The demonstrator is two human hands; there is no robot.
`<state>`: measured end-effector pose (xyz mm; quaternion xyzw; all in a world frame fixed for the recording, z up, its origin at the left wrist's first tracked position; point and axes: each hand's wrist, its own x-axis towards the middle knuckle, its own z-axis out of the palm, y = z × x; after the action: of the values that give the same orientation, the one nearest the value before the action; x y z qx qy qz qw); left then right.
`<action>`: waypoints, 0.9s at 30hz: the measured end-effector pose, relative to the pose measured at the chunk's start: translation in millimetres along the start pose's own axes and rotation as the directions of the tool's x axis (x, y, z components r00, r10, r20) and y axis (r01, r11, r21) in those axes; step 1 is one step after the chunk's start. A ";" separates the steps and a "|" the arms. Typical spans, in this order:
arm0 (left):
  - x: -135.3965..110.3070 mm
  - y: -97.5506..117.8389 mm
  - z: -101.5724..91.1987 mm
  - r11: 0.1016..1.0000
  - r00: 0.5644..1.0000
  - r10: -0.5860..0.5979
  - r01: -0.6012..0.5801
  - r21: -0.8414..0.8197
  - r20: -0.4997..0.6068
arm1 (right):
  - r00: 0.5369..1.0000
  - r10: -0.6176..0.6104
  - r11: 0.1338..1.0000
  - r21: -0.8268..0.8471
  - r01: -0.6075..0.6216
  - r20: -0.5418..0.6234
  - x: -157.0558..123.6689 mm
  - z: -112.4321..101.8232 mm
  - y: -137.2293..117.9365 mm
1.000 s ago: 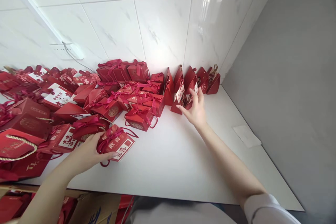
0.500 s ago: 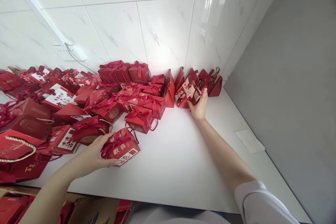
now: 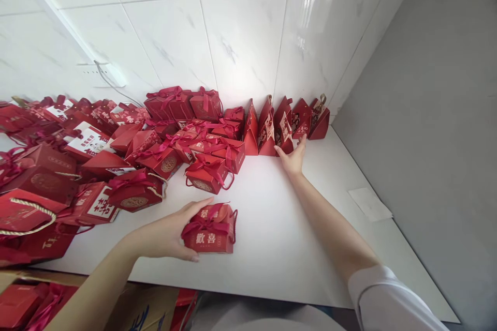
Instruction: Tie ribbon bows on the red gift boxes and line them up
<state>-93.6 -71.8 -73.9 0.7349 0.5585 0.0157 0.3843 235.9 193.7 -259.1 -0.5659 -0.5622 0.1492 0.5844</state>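
My left hand (image 3: pixel 171 232) is wrapped round the left side of a small red gift box (image 3: pixel 209 243), thumb near its lower front and fingers behind. The box has a dark pink ribbon bow, gold lettering and a cord handle. At the wall, my right hand (image 3: pixel 292 159) has thumb and fingers spread at the foot of a triangular red box (image 3: pixel 283 124) with a cream patterned side. Its thumb is at the lower left corner; the fingers lie beside a neighbouring red box (image 3: pixel 301 119) with gold writing. Whether they press on either box I cannot tell.
Many red gift boxes (image 3: pixel 165 163) with ribbons crowd the left side of the white table (image 3: pixel 264 248). A paper slip (image 3: pixel 370 205) lies near the grey panel (image 3: pixel 435 139) on the right. Below the front edge stands a cardboard box (image 3: pixel 143 305); a socket strip (image 3: pixel 103 75) is on the tiled wall.
My left hand has moved the ribboned gift box right and turned it. The patterned triangular boxes by my right hand now stand straighter in the row; that hand has barely moved.
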 end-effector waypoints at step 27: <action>144.5 49.6 43.4 0.993 0.723 -0.067 -0.022 -0.120 -0.688 | 0.983 -0.079 0.975 0.216 0.042 0.165 -95.5 -112.1 -102.8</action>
<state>20.4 20.9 -134.3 0.6450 0.6684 0.3167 0.1921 250.1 28.5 -189.9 -0.4679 -0.6086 0.2384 0.5949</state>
